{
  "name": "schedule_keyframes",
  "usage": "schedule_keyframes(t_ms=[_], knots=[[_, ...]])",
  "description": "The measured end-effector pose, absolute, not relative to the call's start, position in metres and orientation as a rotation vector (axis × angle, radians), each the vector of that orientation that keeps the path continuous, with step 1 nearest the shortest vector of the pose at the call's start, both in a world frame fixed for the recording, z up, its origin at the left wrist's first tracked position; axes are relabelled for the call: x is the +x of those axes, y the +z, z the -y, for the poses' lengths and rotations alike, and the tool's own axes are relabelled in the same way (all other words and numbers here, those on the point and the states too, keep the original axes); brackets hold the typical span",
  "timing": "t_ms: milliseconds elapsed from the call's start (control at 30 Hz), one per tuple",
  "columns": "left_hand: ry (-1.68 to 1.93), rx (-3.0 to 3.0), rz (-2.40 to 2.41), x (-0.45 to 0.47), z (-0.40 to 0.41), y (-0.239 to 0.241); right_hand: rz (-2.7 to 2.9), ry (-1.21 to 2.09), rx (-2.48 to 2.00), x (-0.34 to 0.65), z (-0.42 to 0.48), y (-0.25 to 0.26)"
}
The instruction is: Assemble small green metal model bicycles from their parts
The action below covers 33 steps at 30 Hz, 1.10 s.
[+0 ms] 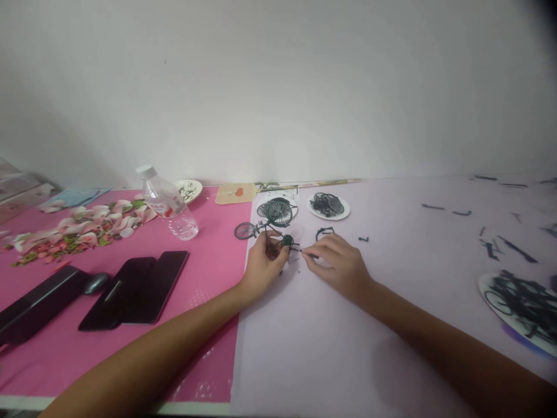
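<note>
My left hand (262,262) is closed around a small dark model bicycle (278,213), gripping it near its lower part. Two spoked wheels show above and to the left of the fingers; the rest of the frame is partly behind them. Just to the right, my right hand (335,261) pinches a thin dark piece (306,253) between thumb and forefinger, its tip close to the bicycle. Whether the two touch is too small to tell. Beyond the right knuckles lies a curved black part (324,232), and a small black piece (364,239) rests farther right.
Black parts fill a white plate (347,212) at the back and another plate (484,284) at right. Loose black pieces (517,248) lie scattered nearby. On the pink cover (204,342) are a water bottle (169,203), two phones (154,287), a black case (39,305) and petals (87,226).
</note>
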State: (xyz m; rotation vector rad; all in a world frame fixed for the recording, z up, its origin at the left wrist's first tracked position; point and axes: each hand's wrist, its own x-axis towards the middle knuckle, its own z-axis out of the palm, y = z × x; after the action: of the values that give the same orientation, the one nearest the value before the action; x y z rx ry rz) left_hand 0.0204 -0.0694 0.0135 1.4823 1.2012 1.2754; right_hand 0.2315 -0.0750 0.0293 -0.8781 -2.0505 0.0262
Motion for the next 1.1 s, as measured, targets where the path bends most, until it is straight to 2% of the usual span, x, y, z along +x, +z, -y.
schedule_keyframes(t_ms=[333, 667, 1100], knots=[[1.275, 1.496, -1.211, 0.021, 0.066, 0.012, 2.102, -0.056, -0.918, 0.234, 0.074, 0.029], [1.235, 1.544, -1.254, 0.022, 0.07, 0.014, 2.22, -0.367, -0.807, 0.233, 0.077, 0.038], [1.215, 1.634, -1.226, 0.022, 0.072, 0.014, 2.291, -0.396, -0.812, 0.236, 0.074, 0.04]])
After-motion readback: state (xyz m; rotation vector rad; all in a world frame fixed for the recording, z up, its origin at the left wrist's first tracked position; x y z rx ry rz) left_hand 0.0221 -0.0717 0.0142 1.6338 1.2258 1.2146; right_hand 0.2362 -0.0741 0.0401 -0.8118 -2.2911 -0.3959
